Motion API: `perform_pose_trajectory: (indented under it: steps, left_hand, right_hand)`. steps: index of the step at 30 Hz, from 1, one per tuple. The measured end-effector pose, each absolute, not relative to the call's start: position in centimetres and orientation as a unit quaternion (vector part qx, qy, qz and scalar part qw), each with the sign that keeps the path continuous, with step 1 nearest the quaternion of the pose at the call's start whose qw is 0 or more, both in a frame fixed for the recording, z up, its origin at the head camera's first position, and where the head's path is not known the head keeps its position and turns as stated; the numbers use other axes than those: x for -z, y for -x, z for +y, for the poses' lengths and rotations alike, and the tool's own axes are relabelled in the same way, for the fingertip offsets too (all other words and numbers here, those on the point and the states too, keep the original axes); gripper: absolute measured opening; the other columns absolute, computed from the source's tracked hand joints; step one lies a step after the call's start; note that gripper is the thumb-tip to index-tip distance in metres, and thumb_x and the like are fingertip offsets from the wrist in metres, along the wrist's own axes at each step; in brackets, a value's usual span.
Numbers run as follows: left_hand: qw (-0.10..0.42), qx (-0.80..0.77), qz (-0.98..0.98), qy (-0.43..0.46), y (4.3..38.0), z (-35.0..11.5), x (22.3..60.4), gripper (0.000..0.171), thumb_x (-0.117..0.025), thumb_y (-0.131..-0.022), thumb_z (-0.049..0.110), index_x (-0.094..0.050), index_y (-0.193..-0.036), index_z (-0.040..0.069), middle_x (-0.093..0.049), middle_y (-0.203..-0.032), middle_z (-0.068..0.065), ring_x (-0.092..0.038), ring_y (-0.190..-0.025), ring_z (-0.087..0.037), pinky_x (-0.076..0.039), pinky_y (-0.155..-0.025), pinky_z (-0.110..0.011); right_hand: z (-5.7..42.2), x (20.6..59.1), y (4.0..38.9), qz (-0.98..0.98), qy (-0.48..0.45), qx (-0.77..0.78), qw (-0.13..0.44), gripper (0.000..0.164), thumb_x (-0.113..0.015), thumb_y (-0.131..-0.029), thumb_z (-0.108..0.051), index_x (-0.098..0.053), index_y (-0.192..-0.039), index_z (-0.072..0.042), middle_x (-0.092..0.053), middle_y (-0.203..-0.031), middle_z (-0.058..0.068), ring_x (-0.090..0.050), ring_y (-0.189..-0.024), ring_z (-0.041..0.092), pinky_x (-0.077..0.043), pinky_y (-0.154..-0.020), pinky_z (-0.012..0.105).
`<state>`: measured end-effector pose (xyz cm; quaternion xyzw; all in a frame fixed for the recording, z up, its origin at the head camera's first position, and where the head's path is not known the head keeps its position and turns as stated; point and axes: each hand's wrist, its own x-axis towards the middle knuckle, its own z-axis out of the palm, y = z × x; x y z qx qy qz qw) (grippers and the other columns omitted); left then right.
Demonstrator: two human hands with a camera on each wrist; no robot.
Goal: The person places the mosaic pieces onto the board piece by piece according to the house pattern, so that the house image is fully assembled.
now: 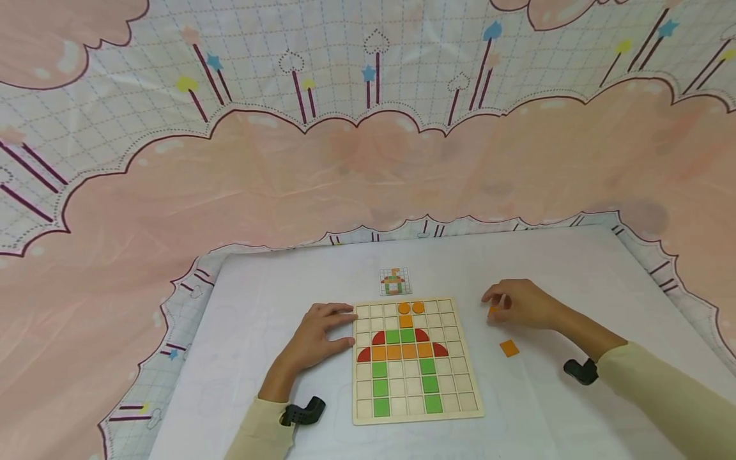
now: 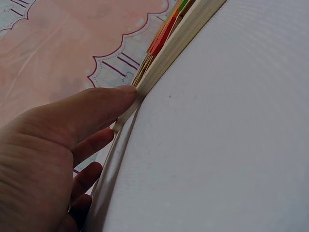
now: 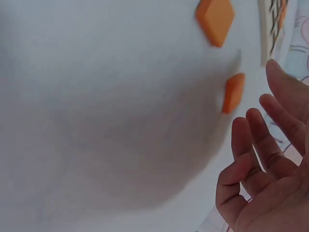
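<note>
A wooden grid board [image 1: 398, 386] lies on the white table, holding green and orange squares, red quarter-round pieces and two orange discs in its top row. My left hand [image 1: 319, 332] rests against the board's left edge, its thumb and fingertips touching the side. In the left wrist view the thumb [image 2: 96, 108] meets that edge. Off to the right, my right hand [image 1: 526, 305] hovers over an orange square [image 3: 233, 93], thumb and fingers spread apart around it. In the right wrist view that square lies on the table, just beyond the fingertips. A second orange square [image 1: 509, 348] lies closer to me.
A small picture card [image 1: 394, 281] with a coloured block pattern lies just behind the board. The white tabletop [image 1: 259, 287] meets a hanging patterned cloth [image 1: 368, 172] at the back. Each wrist carries a black device [image 1: 305, 412].
</note>
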<state>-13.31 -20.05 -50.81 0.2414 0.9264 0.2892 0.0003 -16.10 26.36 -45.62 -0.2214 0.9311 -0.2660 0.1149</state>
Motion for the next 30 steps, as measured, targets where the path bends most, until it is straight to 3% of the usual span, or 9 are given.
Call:
perform_pose_trajectory:
  steps: [8, 17, 30]
  left_hand:
    - [0.001, -0.294, 0.925, -0.242, 13.4, -20.0, 50.8, 0.047, -0.081, -0.087, 0.036, -0.072, -0.130, 0.021, -0.061, -0.143, 0.001, -0.050, -0.128, -0.026, -0.041, -0.107, -0.054]
    - [-0.001, -0.294, 0.925, -0.241, 13.3, -20.0, 50.7, 0.047, -0.081, -0.086, 0.035, -0.072, -0.130, 0.020, -0.061, -0.143, 0.000, -0.050, -0.129, -0.027, -0.041, -0.108, -0.055]
    - [0.004, -0.293, 0.925, -0.241, 13.3, -20.0, 50.7, 0.047, -0.080, -0.086, 0.035, -0.072, -0.130, 0.021, -0.061, -0.143, 0.001, -0.050, -0.129, -0.027, -0.040, -0.108, -0.054]
  right_hand:
    - [27.9, 46.9, 16.9, 0.930, 0.208, 0.267, 0.144, 0.035, -0.084, -0.085, -0.030, -0.073, -0.115, -0.017, -0.070, -0.104, -0.005, -0.059, -0.091, 0.014, -0.052, -0.078, 0.027]
    - [27.6, 47.3, 16.9, 0.931, 0.207, 0.268, 0.136, 0.024, -0.084, -0.084, -0.020, -0.073, -0.105, -0.019, -0.069, -0.099, -0.006, -0.056, -0.087, 0.014, -0.050, -0.075, 0.024]
    - [27.3, 46.8, 16.6, 0.929, 0.202, 0.276, 0.139, 0.026, -0.084, -0.084, -0.018, -0.068, -0.104, -0.017, -0.060, -0.086, -0.006, -0.054, -0.081, 0.014, -0.047, -0.070, 0.023]
